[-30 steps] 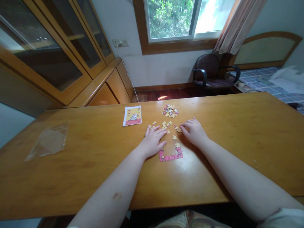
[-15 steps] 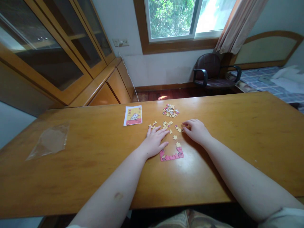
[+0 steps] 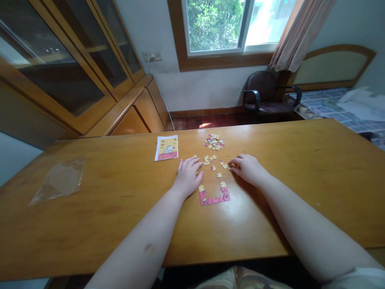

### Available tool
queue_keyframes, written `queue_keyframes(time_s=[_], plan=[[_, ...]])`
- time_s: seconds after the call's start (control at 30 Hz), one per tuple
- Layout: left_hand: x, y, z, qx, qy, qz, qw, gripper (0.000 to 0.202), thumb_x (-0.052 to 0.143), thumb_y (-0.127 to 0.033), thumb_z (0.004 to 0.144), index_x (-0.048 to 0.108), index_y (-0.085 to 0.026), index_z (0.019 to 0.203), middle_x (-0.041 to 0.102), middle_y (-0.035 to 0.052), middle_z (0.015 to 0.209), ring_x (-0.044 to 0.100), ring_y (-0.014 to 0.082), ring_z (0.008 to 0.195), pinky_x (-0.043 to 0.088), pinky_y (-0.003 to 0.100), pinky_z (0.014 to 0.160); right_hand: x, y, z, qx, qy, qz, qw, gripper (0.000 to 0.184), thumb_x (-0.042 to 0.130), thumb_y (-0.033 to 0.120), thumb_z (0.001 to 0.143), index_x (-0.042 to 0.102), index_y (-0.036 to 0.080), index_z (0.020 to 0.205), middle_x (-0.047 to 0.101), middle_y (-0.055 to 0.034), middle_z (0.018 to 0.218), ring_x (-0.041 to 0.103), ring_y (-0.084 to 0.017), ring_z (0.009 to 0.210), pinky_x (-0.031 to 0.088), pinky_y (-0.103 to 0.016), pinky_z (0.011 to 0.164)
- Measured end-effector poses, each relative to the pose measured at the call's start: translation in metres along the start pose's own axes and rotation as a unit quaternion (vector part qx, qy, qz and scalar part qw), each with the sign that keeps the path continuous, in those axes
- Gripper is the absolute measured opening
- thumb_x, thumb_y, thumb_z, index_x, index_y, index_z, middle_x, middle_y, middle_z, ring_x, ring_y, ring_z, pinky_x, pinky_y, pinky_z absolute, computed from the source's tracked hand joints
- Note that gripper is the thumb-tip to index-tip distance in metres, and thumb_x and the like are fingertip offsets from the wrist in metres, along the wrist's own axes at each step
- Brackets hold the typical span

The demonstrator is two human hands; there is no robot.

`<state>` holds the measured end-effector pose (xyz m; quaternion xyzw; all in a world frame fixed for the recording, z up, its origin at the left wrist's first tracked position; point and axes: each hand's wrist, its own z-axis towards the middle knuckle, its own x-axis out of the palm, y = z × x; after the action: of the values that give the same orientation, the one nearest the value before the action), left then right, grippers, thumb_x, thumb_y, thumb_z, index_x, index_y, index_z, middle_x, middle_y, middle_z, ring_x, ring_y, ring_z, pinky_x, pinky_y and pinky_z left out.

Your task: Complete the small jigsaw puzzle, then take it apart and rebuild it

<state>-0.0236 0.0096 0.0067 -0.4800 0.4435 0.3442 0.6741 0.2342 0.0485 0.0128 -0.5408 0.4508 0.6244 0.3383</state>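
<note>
A partly joined jigsaw puzzle [image 3: 215,200], pink with yellow pieces topping both sides, lies on the table in a U shape. My left hand [image 3: 188,175] rests just above its left side, fingers apart and palm down, partly covering the tabletop near some loose pieces. On the other side, my right hand [image 3: 248,168] has thumb and fingertips pinched on a small puzzle piece [image 3: 230,165], mostly hidden by the fingers. Loose yellow pieces [image 3: 207,159] lie between the hands, and a single yellow piece [image 3: 219,175] sits above the joined part.
A heap of mixed pieces [image 3: 214,141] lies farther back. Left of it is a picture card [image 3: 167,148] showing a white animal on yellow and pink. A clear plastic bag [image 3: 60,180] lies at the table's left. Beyond the table stand a chair [image 3: 261,92] and a cabinet [image 3: 120,116].
My left hand has shifted left, uncovering the yellow piece on the puzzle's left side. My right thumb and fingers have come together at the loose piece. The view has shifted slightly.
</note>
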Motion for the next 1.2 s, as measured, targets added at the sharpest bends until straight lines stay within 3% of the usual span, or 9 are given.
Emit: queue_keyframes(time_s=[0.17, 0.27, 0.4, 0.5, 0.63, 0.83, 1.07, 1.2], plan=[[-0.017, -0.026, -0.013, 0.113, -0.059, 0.001, 0.992, 0.028, 0.042, -0.027, 0.092, 0.067, -0.028, 0.106, 0.068, 0.0006, 0.112, 0.052, 0.019, 0.116, 0.016, 0.045, 0.118, 0.001, -0.002, -0.001, -0.001, 0.001, 0.001, 1.0, 0.022, 0.055, 0.027, 0.088, 0.073, 0.028, 0.102, 0.068, -0.0059, 0.098, 0.06, -0.022, 0.09, 0.042, -0.031, 0.08], [-0.025, -0.04, -0.008, 0.067, -0.043, 0.032, 0.996, 0.025, 0.046, -0.027, 0.09, 0.067, -0.025, 0.103, 0.069, 0.0039, 0.105, 0.056, 0.0224, 0.106, 0.022, 0.049, 0.114, 0.0, -0.003, -0.003, -0.002, -0.006, -0.004, 1.0, 0.03, 0.049, 0.018, 0.089, 0.072, 0.03, 0.104, 0.069, -0.005, 0.101, 0.061, -0.021, 0.093, 0.042, -0.031, 0.081], [-0.022, -0.039, 0.01, -0.005, -0.011, 0.029, 1.0, 0.024, 0.045, -0.024, 0.089, 0.068, -0.023, 0.094, 0.069, 0.0048, 0.097, 0.058, 0.0222, 0.096, 0.039, 0.043, 0.102, -0.003, 0.0, -0.004, 0.043, -0.015, -0.018, 0.999, 0.023, 0.054, 0.032, 0.088, 0.074, 0.024, 0.095, 0.07, -0.0079, 0.096, 0.062, -0.023, 0.091, 0.044, -0.031, 0.077], [-0.013, -0.03, 0.015, -0.013, -0.027, 0.031, 0.999, 0.023, 0.046, -0.022, 0.088, 0.068, -0.024, 0.095, 0.068, 0.0047, 0.098, 0.057, 0.0224, 0.099, 0.033, 0.045, 0.108, -0.004, 0.002, -0.004, 0.057, 0.002, -0.021, 0.998, 0.021, 0.059, 0.036, 0.085, 0.074, 0.022, 0.088, 0.07, -0.0078, 0.091, 0.064, -0.023, 0.087, 0.045, -0.03, 0.074], [-0.001, -0.024, 0.008, 0.055, -0.032, 0.012, 0.998, 0.025, 0.045, -0.024, 0.09, 0.067, -0.028, 0.102, 0.066, 0.0026, 0.1, 0.055, 0.0208, 0.102, 0.023, 0.048, 0.114, -0.001, 0.002, -0.003, 0.06, 0.017, -0.011, 0.998, 0.018, 0.057, 0.03, 0.085, 0.074, 0.022, 0.086, 0.071, -0.0067, 0.092, 0.064, -0.022, 0.087, 0.045, -0.03, 0.074], [0.003, -0.026, 0.002, 0.066, 0.0, 0.013, 0.998, 0.026, 0.049, -0.026, 0.088, 0.065, -0.028, 0.108, 0.066, 0.0025, 0.108, 0.053, 0.0224, 0.106, 0.019, 0.054, 0.115, 0.0, 0.001, -0.004, 0.058, 0.029, 0.005, 0.998, 0.013, 0.058, 0.027, 0.084, 0.069, 0.02, 0.086, 0.069, -0.0074, 0.094, 0.063, -0.022, 0.086, 0.044, -0.03, 0.073], [0.004, -0.021, 0.006, 0.099, 0.052, 0.001, 0.994, 0.028, 0.045, -0.026, 0.09, 0.064, -0.029, 0.112, 0.062, 0.0003, 0.127, 0.044, 0.0243, 0.124, 0.006, 0.06, 0.115, -0.002, 0.007, -0.005, 0.035, 0.001, 0.027, 0.999, 0.007, 0.057, 0.02, 0.081, 0.064, 0.02, 0.08, 0.069, -0.0043, 0.085, 0.062, -0.019, 0.078, 0.042, -0.027, 0.07], [0.008, -0.021, 0.007, 0.116, 0.083, -0.007, 0.99, 0.035, 0.044, -0.033, 0.092, 0.057, -0.029, 0.125, 0.059, 0.0012, 0.132, 0.042, 0.026, 0.127, 0.002, 0.063, 0.114, 0.0, 0.007, -0.005, 0.024, -0.031, 0.066, 0.997, 0.008, 0.058, 0.02, 0.081, 0.065, 0.021, 0.08, 0.069, -0.0032, 0.083, 0.061, -0.017, 0.076, 0.042, -0.027, 0.07]])
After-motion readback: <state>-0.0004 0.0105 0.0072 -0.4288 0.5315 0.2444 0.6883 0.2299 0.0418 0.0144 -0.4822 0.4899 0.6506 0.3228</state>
